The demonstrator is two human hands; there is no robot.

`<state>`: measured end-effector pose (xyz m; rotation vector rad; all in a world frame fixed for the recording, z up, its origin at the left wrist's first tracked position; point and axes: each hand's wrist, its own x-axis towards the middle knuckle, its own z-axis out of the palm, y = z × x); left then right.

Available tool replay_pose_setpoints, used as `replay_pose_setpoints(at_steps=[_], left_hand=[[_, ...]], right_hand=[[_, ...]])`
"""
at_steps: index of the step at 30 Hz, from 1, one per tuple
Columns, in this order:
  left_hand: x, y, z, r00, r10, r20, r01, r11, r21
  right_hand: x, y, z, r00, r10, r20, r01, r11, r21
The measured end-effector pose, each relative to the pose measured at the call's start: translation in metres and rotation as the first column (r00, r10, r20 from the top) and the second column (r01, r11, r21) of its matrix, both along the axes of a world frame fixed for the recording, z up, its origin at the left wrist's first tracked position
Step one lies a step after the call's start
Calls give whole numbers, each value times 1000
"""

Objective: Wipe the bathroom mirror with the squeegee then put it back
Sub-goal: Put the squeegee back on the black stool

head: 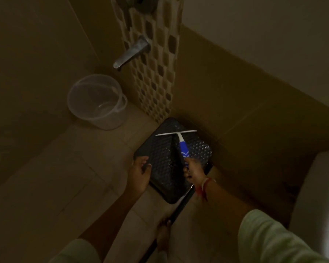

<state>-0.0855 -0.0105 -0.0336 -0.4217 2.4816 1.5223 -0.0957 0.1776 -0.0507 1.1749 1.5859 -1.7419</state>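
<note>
A squeegee (182,143) with a blue and white handle and a white blade lies over a black perforated stool (165,164) in the dim corner of the bathroom floor. My right hand (193,170) grips the lower end of its handle. My left hand (140,173) hovers at the stool's left edge with its fingers spread and nothing in them. No mirror is in view.
A clear plastic bucket (97,101) stands on the floor at the left, under a metal tap (131,52) on the mosaic wall strip. A long dark handle (176,211) lies across the floor by my bare foot (162,236). A white fixture (321,196) fills the right edge.
</note>
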Motion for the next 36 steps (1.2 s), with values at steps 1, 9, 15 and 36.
replay_pose_setpoints(at_steps=[1,9,15,36], left_hand=[[2,-2,-2,1000,-5,9,5,1000,-1],[14,-16,-18,998,16,66,-18,999,26],[22,-24,-28,998,9,67,-8,1000,-19],[62,2,45,999,-26,37,23,996,86]], right_hand=[[2,0,-5,999,37,-10,-36,999,36],[21,4,-45,930,365,42,-356,868,347],[18,6,-69,817,529,229,-575,713,402],[79,-14,7,964,155,-217,-63,922,382]])
